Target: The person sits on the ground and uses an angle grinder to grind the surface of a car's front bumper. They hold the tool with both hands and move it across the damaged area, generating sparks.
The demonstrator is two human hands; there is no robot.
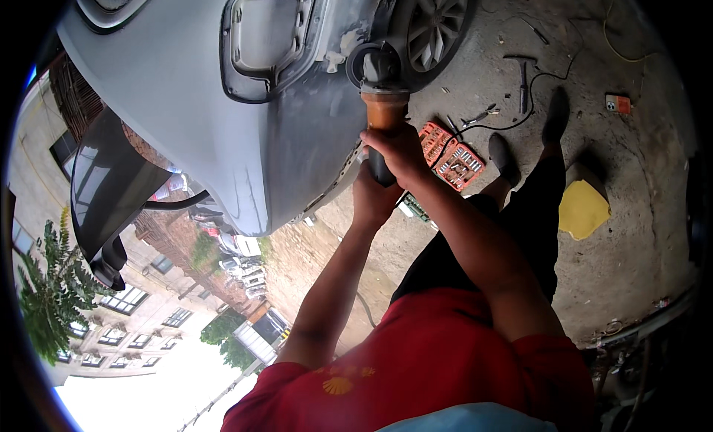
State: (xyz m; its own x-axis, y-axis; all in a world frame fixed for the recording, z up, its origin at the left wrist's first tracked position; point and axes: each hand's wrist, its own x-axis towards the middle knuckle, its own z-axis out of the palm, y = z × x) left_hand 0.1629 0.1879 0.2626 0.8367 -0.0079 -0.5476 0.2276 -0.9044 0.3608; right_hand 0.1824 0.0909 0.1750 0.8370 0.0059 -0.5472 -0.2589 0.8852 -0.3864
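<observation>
Both of my hands are wrapped round an angle grinder [388,114] with an orange body and a dark grip. My right hand [401,151] closes over the middle of the body. Lower down, my left hand [373,193] grips the rear end. The round grinder head is up against or just in front of the grey car body [312,135], beside the wheel [434,27]; whether the disc touches the metal I cannot tell. Pale, scuffed patches [345,46] mark the body near the head. Left of it is a dark-framed recess [271,38] in the panel.
On the concrete lie an orange-red socket set case [457,164], a hammer [523,83], a screwdriver [536,32] and a small orange-and-white box [618,104]. A black cable [553,76] winds past them. Something yellow [585,210] lies by my feet. A raised dark panel [111,179] juts out at left.
</observation>
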